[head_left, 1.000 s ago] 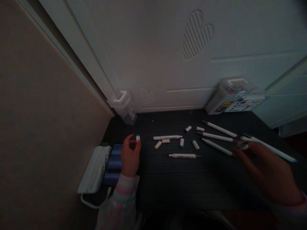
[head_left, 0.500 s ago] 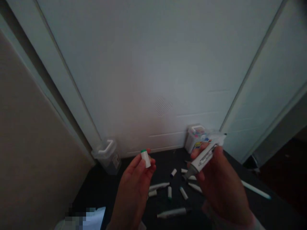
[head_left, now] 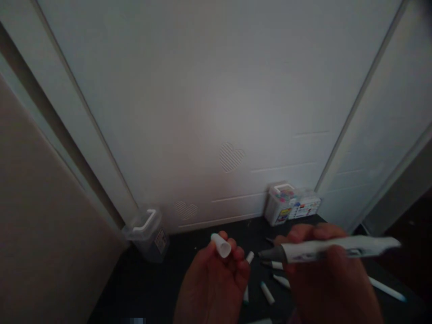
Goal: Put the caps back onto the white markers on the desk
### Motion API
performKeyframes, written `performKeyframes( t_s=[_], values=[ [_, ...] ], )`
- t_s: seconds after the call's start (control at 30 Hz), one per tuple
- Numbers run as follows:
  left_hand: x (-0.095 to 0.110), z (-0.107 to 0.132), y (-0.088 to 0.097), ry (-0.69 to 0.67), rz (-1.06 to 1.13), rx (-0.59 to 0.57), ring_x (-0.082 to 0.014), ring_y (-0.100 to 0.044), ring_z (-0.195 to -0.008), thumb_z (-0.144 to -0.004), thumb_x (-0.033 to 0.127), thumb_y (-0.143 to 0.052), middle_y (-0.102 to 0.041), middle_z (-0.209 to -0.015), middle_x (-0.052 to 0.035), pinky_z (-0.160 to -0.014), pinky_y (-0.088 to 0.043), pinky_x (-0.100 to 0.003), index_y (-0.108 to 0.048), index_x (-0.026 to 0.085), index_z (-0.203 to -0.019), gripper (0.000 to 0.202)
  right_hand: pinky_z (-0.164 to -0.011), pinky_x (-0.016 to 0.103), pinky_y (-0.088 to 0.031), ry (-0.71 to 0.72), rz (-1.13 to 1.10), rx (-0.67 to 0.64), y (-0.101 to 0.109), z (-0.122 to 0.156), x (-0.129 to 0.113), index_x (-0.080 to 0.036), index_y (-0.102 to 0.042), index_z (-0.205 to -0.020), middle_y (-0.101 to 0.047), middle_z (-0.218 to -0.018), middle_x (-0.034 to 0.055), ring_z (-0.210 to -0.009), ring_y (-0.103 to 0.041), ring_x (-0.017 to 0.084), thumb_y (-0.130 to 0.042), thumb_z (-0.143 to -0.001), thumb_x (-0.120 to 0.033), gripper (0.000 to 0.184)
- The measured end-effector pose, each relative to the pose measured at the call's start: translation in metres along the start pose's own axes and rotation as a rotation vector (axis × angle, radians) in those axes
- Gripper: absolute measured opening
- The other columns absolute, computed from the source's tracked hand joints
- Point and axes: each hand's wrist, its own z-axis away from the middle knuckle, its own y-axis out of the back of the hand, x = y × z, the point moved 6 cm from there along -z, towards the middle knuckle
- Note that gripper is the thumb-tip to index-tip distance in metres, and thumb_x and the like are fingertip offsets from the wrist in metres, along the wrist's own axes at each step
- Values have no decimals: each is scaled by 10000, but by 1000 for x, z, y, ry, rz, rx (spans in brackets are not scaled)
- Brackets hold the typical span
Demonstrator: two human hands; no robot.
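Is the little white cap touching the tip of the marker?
Apart. The head view shows the cap in the left hand and dark tabletop between it and the marker tip in the right hand.

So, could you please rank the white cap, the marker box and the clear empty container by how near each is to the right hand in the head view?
1. white cap, just left of the right hand, held in the left hand.
2. marker box, above it, against the white panel.
3. clear empty container, far left, in the corner.

clear bin point(head_left: 148, 234) | marker box point(head_left: 292, 208) | loose caps point(head_left: 267, 292)
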Motion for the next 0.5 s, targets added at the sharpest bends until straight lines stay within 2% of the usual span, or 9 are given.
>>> performKeyframes(
  t_s=[0.07,0.17,0.3,0.5],
  values=[
    [-3,-1,0,37,20,-21,-89,-581,-648,-645,128,-637,-609,-686,-15,-621,-488,-178,-651,117,-770,126,-447,294,-499,59,33,-39,2,3,-5,-346,-546,-897,-602,-797,-12,-539,-565,140,-446,-830,-352,121],
    [-5,-5,6,42,-20,-8,-83,-577,-660,-660,159,-636,-605,-702,-16,-622,-483,-171,-649,124,-804,148,-466,297,-506,140,71,-58,4,7,-10,-322,-559,-908,-609,-775,0,-597,-577,157,-481,-806,-351,132],
    [-2,-10,10,-83,-190,-3,-103,-569,-643,-658,206,-645,-592,-703,-20,-606,-485,-216,-643,161,-791,141,-480,310,-502,205,129,-50,3,8,-12,-307,-577,-908,-619,-774,14,-575,-573,157,-501,-798,-333,136],
    [5,-5,6,-280,-336,48,-113,-574,-644,-621,193,-685,-607,-694,-10,-626,-478,-227,-638,187,-771,157,-515,319,-513,148,103,-92,-1,6,-6,-303,-568,-921,-619,-806,22,-604,-576,158,-484,-808,-310,142]
  ],
)
